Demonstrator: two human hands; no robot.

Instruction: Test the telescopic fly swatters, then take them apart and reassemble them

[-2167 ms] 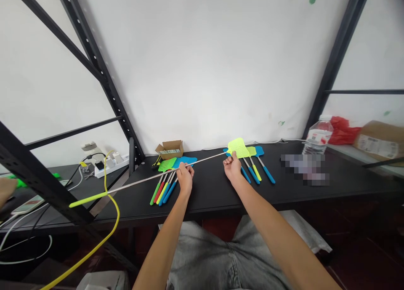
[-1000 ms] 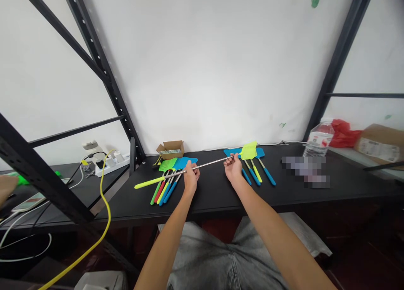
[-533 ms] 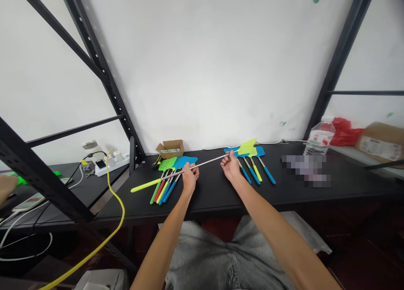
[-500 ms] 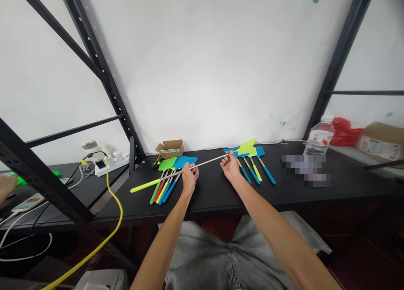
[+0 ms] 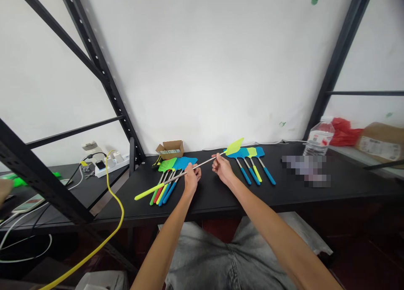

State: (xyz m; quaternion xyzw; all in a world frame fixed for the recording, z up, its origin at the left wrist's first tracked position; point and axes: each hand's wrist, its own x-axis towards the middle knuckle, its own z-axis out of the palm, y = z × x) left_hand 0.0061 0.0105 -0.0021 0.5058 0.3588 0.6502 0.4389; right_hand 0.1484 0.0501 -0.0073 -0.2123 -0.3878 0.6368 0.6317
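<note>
A yellow fly swatter (image 5: 175, 177) is held aslant above the table, its mesh head (image 5: 234, 147) up toward the right and its grip (image 5: 149, 192) down toward the left. The left hand (image 5: 191, 178) is nearly closed, thumb and curled fingers wrapped around the metal shaft partway along. The right hand (image 5: 222, 168) pinches the thin shaft between thumb and forefinger just below the head, the other fingers loosely curled. Beneath the grip lie five swatters (image 5: 163, 194) with green, red, yellow and blue handles, their heads overlapping. Behind the right hand, four more swatters (image 5: 252, 152), three blue and one yellow, lie fanned on the black tabletop (image 5: 208, 193). An open carton (image 5: 170, 156) stands behind the left group, near the wall. Farther out, a white power strip (image 5: 112, 166) sits at left, and a clear bottle (image 5: 318, 138) stands at right beside a red bag (image 5: 344, 132).
</note>
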